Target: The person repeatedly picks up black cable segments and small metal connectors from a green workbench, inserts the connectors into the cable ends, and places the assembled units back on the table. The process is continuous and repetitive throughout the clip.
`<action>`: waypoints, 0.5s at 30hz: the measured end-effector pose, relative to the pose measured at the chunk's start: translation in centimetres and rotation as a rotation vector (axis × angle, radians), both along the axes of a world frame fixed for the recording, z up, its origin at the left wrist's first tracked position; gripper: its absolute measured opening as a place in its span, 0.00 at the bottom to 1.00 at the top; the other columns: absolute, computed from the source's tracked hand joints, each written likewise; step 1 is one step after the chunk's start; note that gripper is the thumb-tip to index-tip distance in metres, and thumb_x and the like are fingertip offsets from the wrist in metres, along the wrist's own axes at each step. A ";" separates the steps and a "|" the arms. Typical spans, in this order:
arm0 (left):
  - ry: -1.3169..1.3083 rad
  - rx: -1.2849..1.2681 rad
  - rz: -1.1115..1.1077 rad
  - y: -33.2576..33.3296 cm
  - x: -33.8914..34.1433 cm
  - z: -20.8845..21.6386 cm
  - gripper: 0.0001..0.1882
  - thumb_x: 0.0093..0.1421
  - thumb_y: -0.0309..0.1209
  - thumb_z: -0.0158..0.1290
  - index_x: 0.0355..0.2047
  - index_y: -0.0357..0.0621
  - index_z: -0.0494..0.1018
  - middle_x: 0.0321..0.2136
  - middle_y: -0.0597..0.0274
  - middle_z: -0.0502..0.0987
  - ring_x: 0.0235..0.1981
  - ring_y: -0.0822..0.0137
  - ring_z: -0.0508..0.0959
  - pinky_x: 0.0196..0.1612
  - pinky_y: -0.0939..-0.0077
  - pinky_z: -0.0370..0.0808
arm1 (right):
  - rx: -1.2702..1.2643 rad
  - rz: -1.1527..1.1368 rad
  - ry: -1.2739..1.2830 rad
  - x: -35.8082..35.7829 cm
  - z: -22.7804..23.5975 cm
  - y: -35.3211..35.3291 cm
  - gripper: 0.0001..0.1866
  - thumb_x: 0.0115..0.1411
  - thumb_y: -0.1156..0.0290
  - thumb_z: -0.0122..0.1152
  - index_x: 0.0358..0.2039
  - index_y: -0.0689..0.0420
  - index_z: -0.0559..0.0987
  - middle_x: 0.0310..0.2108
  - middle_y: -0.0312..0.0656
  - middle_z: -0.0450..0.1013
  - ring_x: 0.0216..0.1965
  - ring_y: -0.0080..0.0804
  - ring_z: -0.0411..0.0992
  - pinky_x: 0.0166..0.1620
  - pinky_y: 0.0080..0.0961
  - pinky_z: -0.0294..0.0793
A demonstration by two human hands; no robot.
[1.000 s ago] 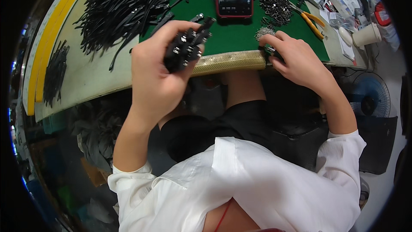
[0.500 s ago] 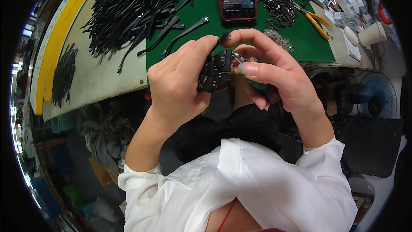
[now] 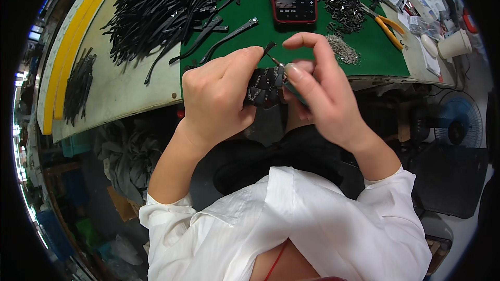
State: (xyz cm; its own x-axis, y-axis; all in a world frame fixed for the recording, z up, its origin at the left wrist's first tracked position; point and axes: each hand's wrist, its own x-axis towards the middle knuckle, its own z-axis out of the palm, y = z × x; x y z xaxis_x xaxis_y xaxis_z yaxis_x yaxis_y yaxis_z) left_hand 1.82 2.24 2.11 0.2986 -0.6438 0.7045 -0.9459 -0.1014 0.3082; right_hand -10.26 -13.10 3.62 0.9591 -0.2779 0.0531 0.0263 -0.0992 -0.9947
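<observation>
My left hand (image 3: 213, 88) is closed round a bundle of black eyeglass temples (image 3: 262, 86), their hinge ends facing right. Between its thumb and forefinger, one black end piece (image 3: 269, 48) sticks up above the rest. My right hand (image 3: 330, 93) grips a small screwdriver (image 3: 276, 62) with a green handle mostly hidden by the fingers. The metal shaft slants up and left, its tip close to the raised end piece; whether they touch I cannot tell. My right forefinger is lifted off the tool. Both hands are above the table's front edge.
A large heap of black temples (image 3: 151, 15) covers the left of the table. On the green mat (image 3: 383, 65) lie a phone (image 3: 295, 14), small black parts (image 3: 341, 8), tiny silver screws (image 3: 344, 50) and orange-handled pliers (image 3: 390, 31). A white cup (image 3: 454, 45) is at the right edge.
My right forefinger has come away from the raised end piece. My right hand has turned and moved slightly left, bringing the screwdriver's tip up toward that piece.
</observation>
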 end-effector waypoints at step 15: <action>0.200 0.632 0.570 -3.5 7.6 -0.4 0.14 0.53 0.38 0.64 0.37 0.46 0.81 0.30 0.52 0.82 0.35 0.49 0.81 0.37 0.58 0.76 | -0.467 -0.219 0.063 -2.6 -1.6 -5.9 0.21 0.63 0.68 0.59 0.55 0.58 0.68 0.30 0.44 0.74 0.26 0.31 0.74 0.33 0.27 0.72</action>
